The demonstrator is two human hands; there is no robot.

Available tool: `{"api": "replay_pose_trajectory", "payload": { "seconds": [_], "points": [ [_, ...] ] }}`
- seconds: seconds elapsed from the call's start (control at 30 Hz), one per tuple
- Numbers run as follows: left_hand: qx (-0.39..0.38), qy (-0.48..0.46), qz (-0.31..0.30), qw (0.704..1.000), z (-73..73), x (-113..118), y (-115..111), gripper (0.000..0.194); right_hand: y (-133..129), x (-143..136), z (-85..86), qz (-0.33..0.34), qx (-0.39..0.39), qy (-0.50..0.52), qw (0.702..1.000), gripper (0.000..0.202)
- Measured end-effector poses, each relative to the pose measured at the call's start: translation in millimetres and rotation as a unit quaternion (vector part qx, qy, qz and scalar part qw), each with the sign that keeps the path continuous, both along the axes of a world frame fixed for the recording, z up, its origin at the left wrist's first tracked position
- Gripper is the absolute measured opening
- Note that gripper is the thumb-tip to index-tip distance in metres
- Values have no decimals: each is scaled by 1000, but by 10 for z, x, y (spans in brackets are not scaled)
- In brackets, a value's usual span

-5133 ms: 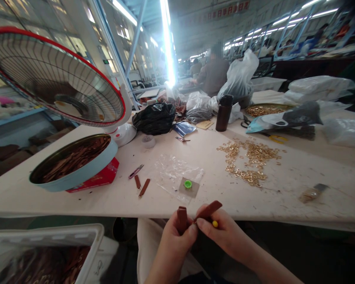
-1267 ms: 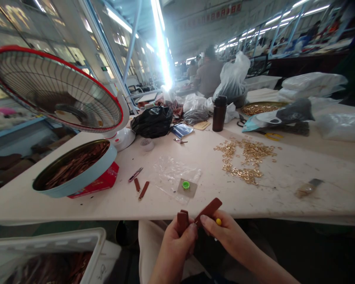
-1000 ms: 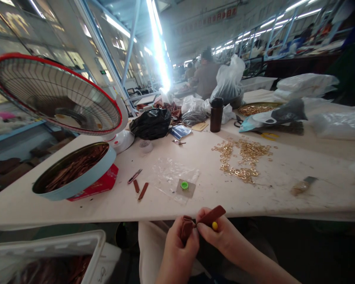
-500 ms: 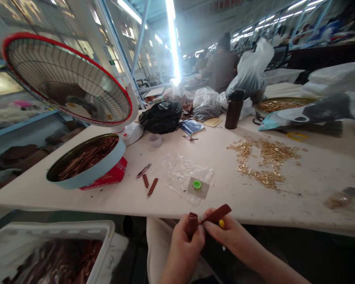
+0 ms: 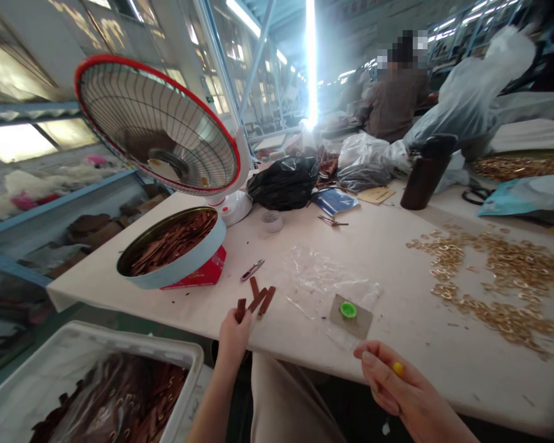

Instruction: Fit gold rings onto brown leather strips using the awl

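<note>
My left hand (image 5: 234,337) is at the table's front edge, closed on a few small brown leather strips (image 5: 240,309) that stick up from the fingers. Another brown strip (image 5: 257,300) runs from its fingertips across two strips lying on the table; whether the fingers still grip it, I cannot tell. My right hand (image 5: 394,381) hovers at the front edge, fingers curled around a small thing with a yellow end (image 5: 398,369); the rest of it is hidden. Near this hand lies a green round cap (image 5: 348,309) on a grey square piece (image 5: 362,324).
A blue-rimmed round tin (image 5: 180,264) of brown strips tilts on a red box beside a fan (image 5: 161,129). Snips (image 5: 252,269) lie nearby. Gold rings (image 5: 503,277) spread at right. A white bin (image 5: 196,363) stands at lower left. A person (image 5: 394,98) sits behind.
My hands have moved apart. The left went leftward to the strips on the table, bringing a strip over them; the right moved rightward and no longer holds a strip. The view has turned left.
</note>
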State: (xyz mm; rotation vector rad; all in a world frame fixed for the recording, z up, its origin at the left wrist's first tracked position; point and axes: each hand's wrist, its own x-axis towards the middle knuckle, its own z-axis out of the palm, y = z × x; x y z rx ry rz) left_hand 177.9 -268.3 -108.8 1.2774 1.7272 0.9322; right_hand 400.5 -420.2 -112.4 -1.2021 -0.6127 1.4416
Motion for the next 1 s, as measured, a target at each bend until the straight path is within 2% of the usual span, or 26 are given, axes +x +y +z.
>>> {"api": "replay_pose_trajectory", "payload": {
  "seconds": [0.1,0.2,0.33,0.37,0.43,0.5,0.6,0.7,0.83,0.9,1.0],
  "points": [
    [-26,-47,25,998,-75,-151,73,19,17,-6,-136,78,7,4,997,48],
    [-64,-147,18,987,-18,-85,-124,20,31,-21,-171,91,19,-14,996,47],
    [-125,-295,-37,947,255,295,-559,21,-17,-68,27,107,44,-83,990,42],
    [-141,-337,-50,930,332,424,-669,21,-44,-84,92,117,62,-107,985,40],
    [-167,-457,-56,872,464,688,-877,19,-109,-109,200,131,100,-161,973,33],
    [-151,-510,-53,845,548,923,-1059,16,-181,-112,258,128,118,-233,957,23],
    [-107,-511,-58,851,580,1159,-1268,15,-287,-61,276,99,111,-346,926,9],
    [-78,-468,-83,876,558,1246,-1386,17,-378,30,282,76,117,-392,909,10],
    [-2,-259,-169,951,559,1262,-1476,24,-485,153,341,36,142,-360,922,13],
    [7,-178,-212,961,561,1283,-1516,24,-540,220,394,17,144,-335,931,15],
    [-56,-190,-225,954,514,1336,-1528,29,-612,390,469,47,143,-345,926,15]
  ]
}}
